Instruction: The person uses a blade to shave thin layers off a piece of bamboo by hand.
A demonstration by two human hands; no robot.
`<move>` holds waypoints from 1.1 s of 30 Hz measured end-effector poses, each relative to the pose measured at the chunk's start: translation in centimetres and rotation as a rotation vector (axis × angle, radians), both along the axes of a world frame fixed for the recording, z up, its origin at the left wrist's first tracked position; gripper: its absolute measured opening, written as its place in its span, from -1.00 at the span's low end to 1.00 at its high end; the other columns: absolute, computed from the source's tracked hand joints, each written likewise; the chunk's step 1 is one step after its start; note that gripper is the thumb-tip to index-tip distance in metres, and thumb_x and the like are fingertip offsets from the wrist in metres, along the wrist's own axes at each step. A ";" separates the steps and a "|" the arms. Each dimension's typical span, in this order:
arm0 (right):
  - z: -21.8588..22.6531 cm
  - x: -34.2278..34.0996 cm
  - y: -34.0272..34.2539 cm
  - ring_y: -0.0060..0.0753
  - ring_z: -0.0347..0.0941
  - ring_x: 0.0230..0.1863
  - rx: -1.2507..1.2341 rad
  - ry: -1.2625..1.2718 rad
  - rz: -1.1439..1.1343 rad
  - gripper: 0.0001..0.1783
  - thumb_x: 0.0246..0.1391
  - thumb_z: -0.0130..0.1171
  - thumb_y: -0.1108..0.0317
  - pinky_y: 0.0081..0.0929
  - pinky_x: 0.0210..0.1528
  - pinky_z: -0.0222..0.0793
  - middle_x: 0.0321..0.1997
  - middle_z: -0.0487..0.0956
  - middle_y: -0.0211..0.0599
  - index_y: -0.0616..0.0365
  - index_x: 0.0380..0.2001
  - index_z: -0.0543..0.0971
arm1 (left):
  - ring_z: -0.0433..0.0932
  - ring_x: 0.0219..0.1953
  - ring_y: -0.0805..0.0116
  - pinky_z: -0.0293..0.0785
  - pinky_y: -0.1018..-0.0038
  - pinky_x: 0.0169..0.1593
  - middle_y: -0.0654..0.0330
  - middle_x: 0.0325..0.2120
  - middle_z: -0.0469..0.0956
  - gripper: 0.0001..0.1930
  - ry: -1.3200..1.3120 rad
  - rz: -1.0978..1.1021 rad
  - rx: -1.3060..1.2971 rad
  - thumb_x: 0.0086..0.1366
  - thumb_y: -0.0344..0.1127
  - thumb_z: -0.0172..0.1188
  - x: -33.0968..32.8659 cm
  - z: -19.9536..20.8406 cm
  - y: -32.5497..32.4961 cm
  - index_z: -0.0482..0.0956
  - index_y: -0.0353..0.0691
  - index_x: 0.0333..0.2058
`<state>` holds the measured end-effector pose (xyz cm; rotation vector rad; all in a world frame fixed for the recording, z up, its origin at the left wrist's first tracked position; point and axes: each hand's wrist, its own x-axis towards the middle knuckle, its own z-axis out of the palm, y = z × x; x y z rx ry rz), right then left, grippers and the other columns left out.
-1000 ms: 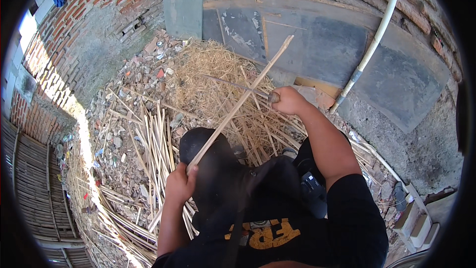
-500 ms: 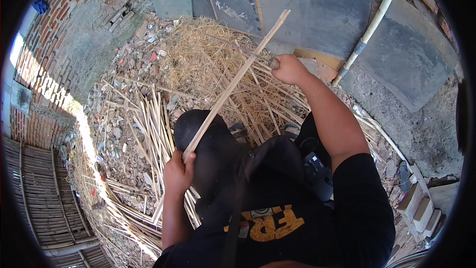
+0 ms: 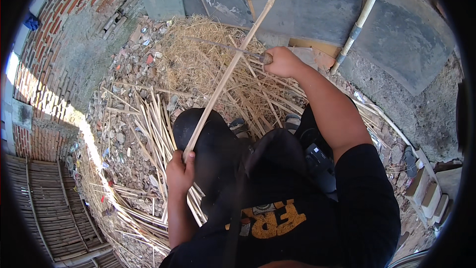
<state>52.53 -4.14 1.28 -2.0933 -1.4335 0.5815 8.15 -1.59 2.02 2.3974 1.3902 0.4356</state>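
Note:
My left hand [image 3: 180,171] is closed round the lower end of a long pale bamboo strip [image 3: 218,85], with the thumb laid along it. The strip slants up and away to the right, passing over my left knee. In my right hand [image 3: 281,62] is the round wooden handle of a long thin-bladed knife [image 3: 225,45]. Its blade points left and crosses the strip in its upper part; whether it bites into the wood cannot be made out. Beyond the blade lies a heap of fine bamboo shavings [image 3: 198,52].
Many split bamboo strips [image 3: 151,124] lie on rubble left of my knee. A brick wall [image 3: 54,59] rises at the left, beside a slatted bamboo panel [image 3: 44,203]. Grey boards [image 3: 317,10] and a pale pipe [image 3: 364,20] stand ahead. A small black device [image 3: 318,159] rests by my lap.
My right hand and the knife have shifted slightly left and toward the top of the picture. The strip's far end has tilted a little left; the whole view has also shifted slightly.

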 end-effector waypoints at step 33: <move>3.5 -4.0 -2.5 0.07 0.60 -0.25 0.074 -0.404 0.308 -0.67 -0.17 0.26 0.33 -0.04 -0.17 0.50 -0.39 0.66 -0.16 -0.06 -0.21 0.69 | 0.51 -0.58 -0.17 0.37 0.09 -0.46 -0.11 -0.66 0.48 -0.57 0.027 -0.038 0.026 0.44 -0.02 0.09 0.2 -0.2 -0.1 0.42 -0.36 -0.36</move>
